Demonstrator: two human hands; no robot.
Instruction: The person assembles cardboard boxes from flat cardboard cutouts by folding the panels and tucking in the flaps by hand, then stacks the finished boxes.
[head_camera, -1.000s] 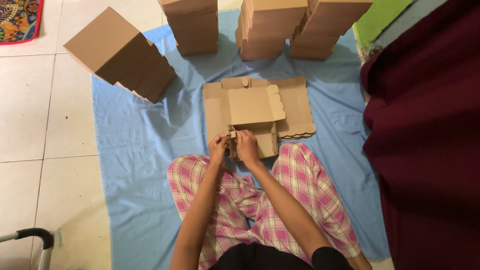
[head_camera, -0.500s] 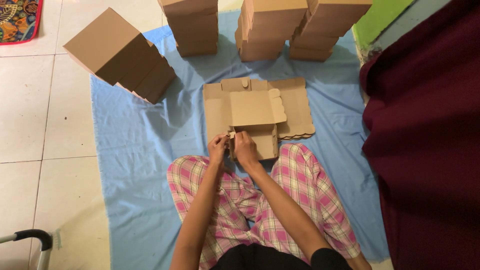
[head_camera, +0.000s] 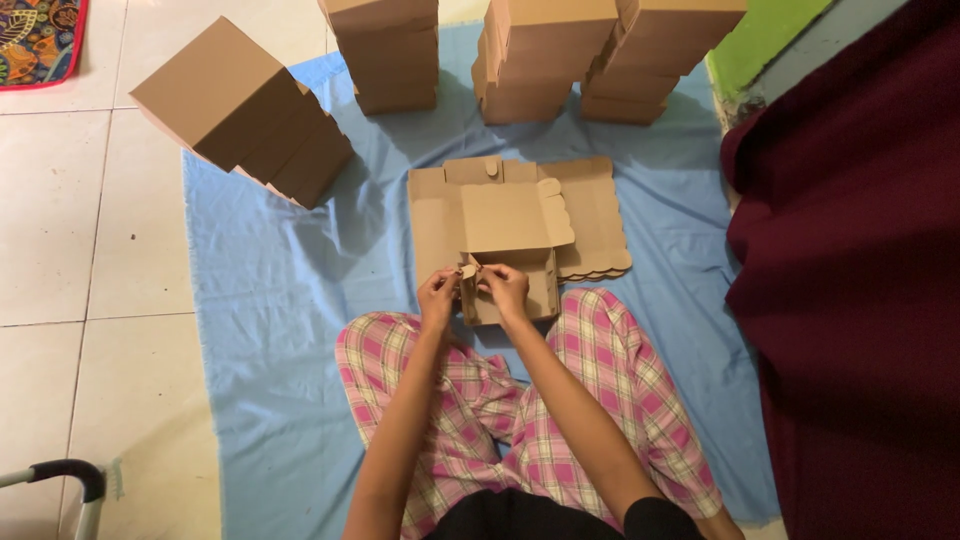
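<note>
Bare forearms, pink-and-white plaid trousers (head_camera: 600, 400), black top at the waist

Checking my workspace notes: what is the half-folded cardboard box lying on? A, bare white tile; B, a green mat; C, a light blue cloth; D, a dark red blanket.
C: the half-folded cardboard box rests on the light blue cloth, held by both hands.

Beyond the two hands stood four stacks of brown cardboard boxes (head_camera: 245, 110), and one flat brown cardboard blank (head_camera: 520, 225) lay at the fingertips.
</note>
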